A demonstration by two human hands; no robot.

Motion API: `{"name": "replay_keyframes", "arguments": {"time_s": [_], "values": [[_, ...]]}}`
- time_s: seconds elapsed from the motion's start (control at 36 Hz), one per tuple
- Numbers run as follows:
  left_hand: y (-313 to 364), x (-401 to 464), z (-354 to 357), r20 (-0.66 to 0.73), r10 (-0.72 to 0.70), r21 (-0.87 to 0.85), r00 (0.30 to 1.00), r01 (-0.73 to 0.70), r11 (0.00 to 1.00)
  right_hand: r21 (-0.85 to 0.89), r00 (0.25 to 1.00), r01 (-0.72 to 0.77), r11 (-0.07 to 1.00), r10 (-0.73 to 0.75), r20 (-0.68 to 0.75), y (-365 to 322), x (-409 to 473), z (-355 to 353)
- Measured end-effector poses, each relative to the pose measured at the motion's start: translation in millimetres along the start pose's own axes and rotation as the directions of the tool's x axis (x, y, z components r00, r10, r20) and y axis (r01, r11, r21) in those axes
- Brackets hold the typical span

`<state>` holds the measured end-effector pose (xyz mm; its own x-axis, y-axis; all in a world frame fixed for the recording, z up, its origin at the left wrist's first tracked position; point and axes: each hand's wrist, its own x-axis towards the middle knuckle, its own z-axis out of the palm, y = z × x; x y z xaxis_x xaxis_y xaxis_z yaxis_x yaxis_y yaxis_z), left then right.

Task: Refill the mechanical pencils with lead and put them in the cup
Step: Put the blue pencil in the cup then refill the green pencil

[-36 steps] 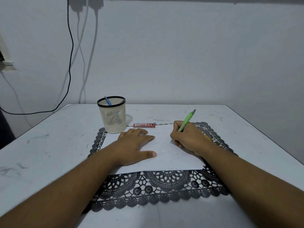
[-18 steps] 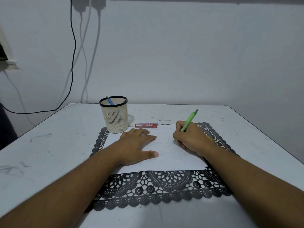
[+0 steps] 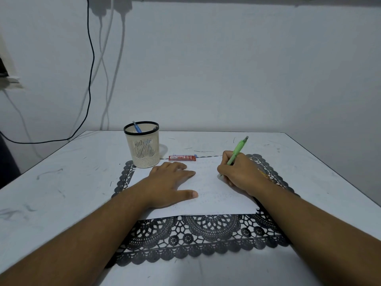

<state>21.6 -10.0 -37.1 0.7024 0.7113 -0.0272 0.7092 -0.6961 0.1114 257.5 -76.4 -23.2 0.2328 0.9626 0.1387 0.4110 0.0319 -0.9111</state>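
Note:
My right hand (image 3: 242, 174) grips a green mechanical pencil (image 3: 238, 149) in a writing hold, its tip down on a white sheet of paper (image 3: 208, 190). My left hand (image 3: 169, 182) lies flat on the left part of the sheet, fingers straight. A cream mesh cup (image 3: 144, 148) with a black rim stands behind the left hand and holds a blue pencil (image 3: 136, 127). A red lead case (image 3: 182, 158) lies on the table between the cup and my right hand.
The paper lies on a black lace placemat (image 3: 206, 238) on a white table (image 3: 61, 186). Loose lead pieces (image 3: 203, 151) lie behind the case. Cables (image 3: 90, 69) hang down the wall at the back left.
The right hand with the green pencil has shifted slightly to the right on the paper. The left hand stays flat in the same place.

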Motion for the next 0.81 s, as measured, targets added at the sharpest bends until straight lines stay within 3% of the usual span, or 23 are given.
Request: {"name": "replay_keyframes", "arguments": {"time_s": [0.25, 0.81], "values": [[0.3, -0.4, -1.5, 0.003, 0.0, -0.018, 1.0, 0.0, 1.0, 0.071, 0.999, -0.028, 0.997, 0.026, 0.034, 2.6, 0.0, -0.6], [2.3, -2.3, -2.6, 0.003, 0.003, -0.016, 1.0, -0.003, 1.0, 0.023, 0.999, -0.008, 1.0, 0.009, -0.033, 6.7, 4.7, -2.0]]}}
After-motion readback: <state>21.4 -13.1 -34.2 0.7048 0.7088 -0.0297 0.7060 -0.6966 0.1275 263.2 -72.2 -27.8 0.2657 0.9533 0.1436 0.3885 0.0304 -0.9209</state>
